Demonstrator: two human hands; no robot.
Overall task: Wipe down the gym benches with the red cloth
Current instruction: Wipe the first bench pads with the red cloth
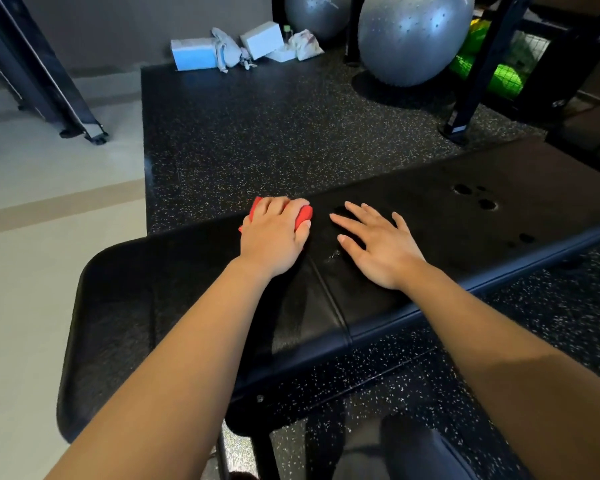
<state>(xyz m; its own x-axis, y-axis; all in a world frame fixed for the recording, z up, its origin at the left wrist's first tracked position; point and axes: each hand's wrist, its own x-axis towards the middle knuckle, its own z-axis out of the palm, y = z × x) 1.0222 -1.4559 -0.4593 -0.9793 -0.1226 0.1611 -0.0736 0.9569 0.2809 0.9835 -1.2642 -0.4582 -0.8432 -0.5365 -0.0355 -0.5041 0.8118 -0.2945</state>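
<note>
Forearms reached over gym bench (465, 223); left hand (274, 237) gripped bunched red cloth (303, 216) at the pad's far edge, right hand (381, 245) lay spread flat just beside; wiping probably needed firm overlapping strokes toward wet-looking marks (486, 204) beyond the right hand.

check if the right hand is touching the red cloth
Apart. The head view shows the right hand flat on the bench, with bare black padding between it and the red cloth gripped by the left hand.

Most of the red cloth (305, 213) hidden under the left hand (274, 235)
</note>
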